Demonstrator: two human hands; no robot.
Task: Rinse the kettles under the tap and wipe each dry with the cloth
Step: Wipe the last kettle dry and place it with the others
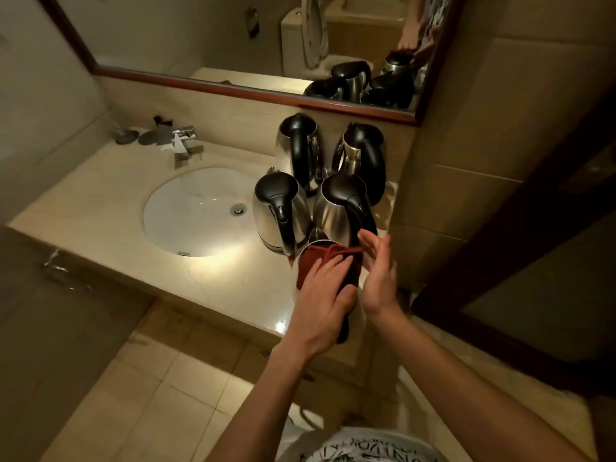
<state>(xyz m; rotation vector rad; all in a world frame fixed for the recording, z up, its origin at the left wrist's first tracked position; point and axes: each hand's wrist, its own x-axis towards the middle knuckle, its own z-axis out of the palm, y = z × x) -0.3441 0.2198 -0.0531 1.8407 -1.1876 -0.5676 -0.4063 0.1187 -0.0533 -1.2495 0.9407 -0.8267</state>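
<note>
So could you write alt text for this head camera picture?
A person's left hand presses a red cloth onto a steel kettle at the counter edge, the right hand open beside it. Four more kettles stand behind, right of a white sink.

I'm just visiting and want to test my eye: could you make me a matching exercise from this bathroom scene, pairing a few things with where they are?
Things:
1. dark red wiping cloth
2. round metal drain plug
3. chrome tap
4. wood-framed wall mirror

Places:
A. at the bottom of the white oval sink basin
B. under the left hand, draped on the nearest steel kettle
C. above the counter, reflecting kettles
D. behind the basin

Pairs: 1-B, 2-A, 3-D, 4-C
</note>
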